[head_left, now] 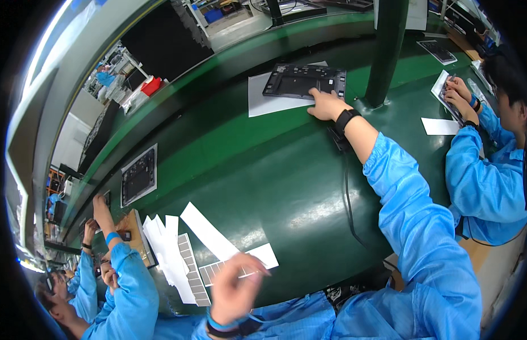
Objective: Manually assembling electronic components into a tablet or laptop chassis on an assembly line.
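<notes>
Nearest, the bare left hand is blurred above the near edge of the glossy green tabletop, its fingers half curled; whether a small piece is pinched at the fingertips I cannot tell. Under and beside it lie two white-bordered strips divided into pale grey-beige rectangles, one running lengthwise and one lying crosswise, with a loose fan of plain white paper strips to the left and a long white paper strip slanting just beyond. Farther out, a thin black cable trails over the green surface, below the outstretched right forearm. The right hand, a black band at its wrist, is loosely open, forefinger on the near edge of a flat dark-grey rectangular panel with small fittings along its rim; whether the thumb grips from beneath is unclear. That panel lies partly on a plain white sheet, near the dark green round post. To handle it well, I would take it by the rim, clear of the small fittings, support it evenly, and keep sheet and panel together so its underside does not scrape the tabletop.
</notes>
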`<action>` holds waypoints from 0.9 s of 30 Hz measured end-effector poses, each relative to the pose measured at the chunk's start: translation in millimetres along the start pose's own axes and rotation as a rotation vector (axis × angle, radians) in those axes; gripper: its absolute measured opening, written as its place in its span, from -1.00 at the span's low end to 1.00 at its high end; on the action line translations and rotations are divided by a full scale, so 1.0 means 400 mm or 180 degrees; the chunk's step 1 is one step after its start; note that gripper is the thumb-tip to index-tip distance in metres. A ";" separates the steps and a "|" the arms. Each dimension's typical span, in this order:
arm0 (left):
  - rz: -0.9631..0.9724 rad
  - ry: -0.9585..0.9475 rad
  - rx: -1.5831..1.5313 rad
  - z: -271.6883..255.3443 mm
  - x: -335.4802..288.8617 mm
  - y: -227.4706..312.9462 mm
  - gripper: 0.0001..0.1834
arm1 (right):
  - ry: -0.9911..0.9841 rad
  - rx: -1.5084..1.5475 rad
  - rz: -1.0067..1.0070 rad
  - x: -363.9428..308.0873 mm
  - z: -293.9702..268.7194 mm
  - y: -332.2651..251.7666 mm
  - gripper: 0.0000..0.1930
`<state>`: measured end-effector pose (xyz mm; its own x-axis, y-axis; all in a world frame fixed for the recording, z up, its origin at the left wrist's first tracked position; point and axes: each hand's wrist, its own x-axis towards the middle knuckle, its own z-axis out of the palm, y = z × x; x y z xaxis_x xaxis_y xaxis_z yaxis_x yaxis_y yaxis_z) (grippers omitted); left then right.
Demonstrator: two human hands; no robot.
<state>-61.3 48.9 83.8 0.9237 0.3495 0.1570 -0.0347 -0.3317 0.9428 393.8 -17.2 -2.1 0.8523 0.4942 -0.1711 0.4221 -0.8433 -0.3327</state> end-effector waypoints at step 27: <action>-0.1049 0.0697 0.3424 -0.015 1.015 -0.508 -0.48 | 0.1202 0.1797 -0.1907 -0.033 0.054 0.087 -0.53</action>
<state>318.6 263.4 -42.2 0.7375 0.6685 0.0961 0.6383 -0.7364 0.2243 390.8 -48.6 -31.7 0.6252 0.6308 0.4596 0.6981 -0.1888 -0.6906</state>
